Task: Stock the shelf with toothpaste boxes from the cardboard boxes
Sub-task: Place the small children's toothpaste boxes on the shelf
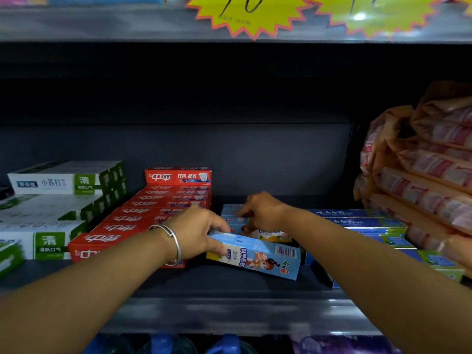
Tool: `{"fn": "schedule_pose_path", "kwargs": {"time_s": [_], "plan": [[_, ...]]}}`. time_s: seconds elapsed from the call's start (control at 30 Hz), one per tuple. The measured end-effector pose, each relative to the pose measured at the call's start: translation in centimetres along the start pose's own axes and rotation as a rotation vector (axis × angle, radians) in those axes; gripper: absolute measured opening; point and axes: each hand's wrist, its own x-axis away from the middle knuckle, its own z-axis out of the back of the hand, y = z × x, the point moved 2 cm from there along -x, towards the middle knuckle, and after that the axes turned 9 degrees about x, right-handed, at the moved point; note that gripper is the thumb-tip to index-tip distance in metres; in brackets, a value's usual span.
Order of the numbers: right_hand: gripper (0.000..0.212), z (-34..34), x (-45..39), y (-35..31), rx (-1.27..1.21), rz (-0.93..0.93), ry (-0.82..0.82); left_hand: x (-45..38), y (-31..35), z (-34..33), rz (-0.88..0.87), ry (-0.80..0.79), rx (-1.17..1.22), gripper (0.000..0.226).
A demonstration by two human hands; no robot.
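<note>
A light-blue children's toothpaste box [258,259] with a cartoon figure and a barcode lies tilted on the dark shelf [229,284]. My left hand [199,231], a silver bangle on its wrist, grips the box's left end with thumb and fingers. Just behind it lies a short row of more light-blue boxes [233,215]. My right hand [260,208] rests on that row, fingers curled over the boxes' tops; whether it holds one I cannot tell.
Red toothpaste boxes [143,215] fill a row to the left, with white-and-green boxes [51,221] beyond them. Dark-blue boxes [370,226] lie to the right, beside stacked pink-and-orange packs [429,169]. Yellow starburst price tags [250,14] hang on the shelf edge above. Blue bottles [229,344] stand below.
</note>
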Motion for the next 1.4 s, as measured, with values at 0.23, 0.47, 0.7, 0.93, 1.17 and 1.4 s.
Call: {"fn": "schedule_pose_path", "kwargs": {"time_s": [0.23, 0.47, 0.7, 0.93, 1.17, 1.4], "plan": [[0.043, -0.3, 0.2, 0.5, 0.055, 0.020, 0.107, 0.0, 0.0, 0.0, 0.011, -0.013, 0.023, 0.027], [0.040, -0.3, 0.7, 0.4, 0.029, 0.009, 0.121, 0.1, 0.3, -0.1, 0.044, -0.027, 0.037, 0.026], [0.023, 1.8, 1.8, 0.5, -0.201, 0.033, 0.124, -0.1, 0.5, 0.2, 0.098, 0.073, 0.048, 0.027], [0.034, 2.7, 3.1, 0.7, -0.304, -0.008, -0.046, -0.7, 0.6, 0.1, 0.125, 0.130, -0.057, 0.031], [0.031, 1.6, 3.0, 0.5, -0.216, 0.071, -0.099, -1.8, 0.3, -1.2, 0.136, 0.146, -0.162, 0.040], [0.039, 0.4, 2.1, 0.5, -0.176, 0.066, 0.020, -1.8, -0.1, -1.4, 0.163, 0.131, -0.177, 0.058]]}}
